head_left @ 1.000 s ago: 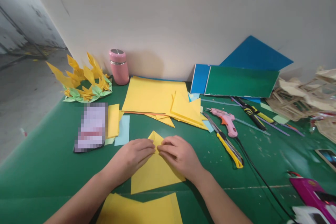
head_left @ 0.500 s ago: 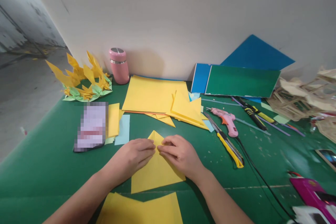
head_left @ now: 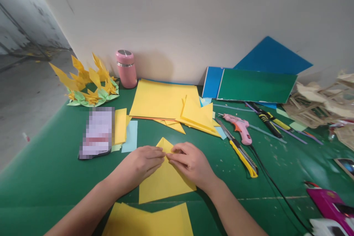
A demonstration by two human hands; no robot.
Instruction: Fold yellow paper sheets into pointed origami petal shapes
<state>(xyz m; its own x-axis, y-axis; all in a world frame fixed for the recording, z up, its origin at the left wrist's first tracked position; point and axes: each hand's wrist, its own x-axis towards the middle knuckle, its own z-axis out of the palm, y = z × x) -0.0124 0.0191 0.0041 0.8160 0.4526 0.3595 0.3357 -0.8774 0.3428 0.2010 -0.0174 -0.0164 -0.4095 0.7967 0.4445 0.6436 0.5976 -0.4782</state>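
A sheet of yellow paper (head_left: 163,188) lies in front of me with its far end folded to a point. From the left, my left hand (head_left: 145,160) presses on the fold, its fingers held together. My right hand (head_left: 189,160) meets it from the other side, fingers bent and closed on the paper near the centre crease. The fingertips of both hands almost touch just below the point. Nearer to me lies more yellow paper (head_left: 149,225) with a notched far edge, partly out of view.
Beyond are a stack of yellow sheets (head_left: 157,97), folded yellow pieces (head_left: 197,116) and a pink flask (head_left: 126,70). A paper crown (head_left: 92,94) and a blurred phone (head_left: 98,132) stand left. Rightward lie a yellow box cutter (head_left: 243,158), a pink glue gun (head_left: 242,131) and pliers (head_left: 267,120).
Both hands stay on the folded paper with hardly any movement. The whole view has shifted very slightly.
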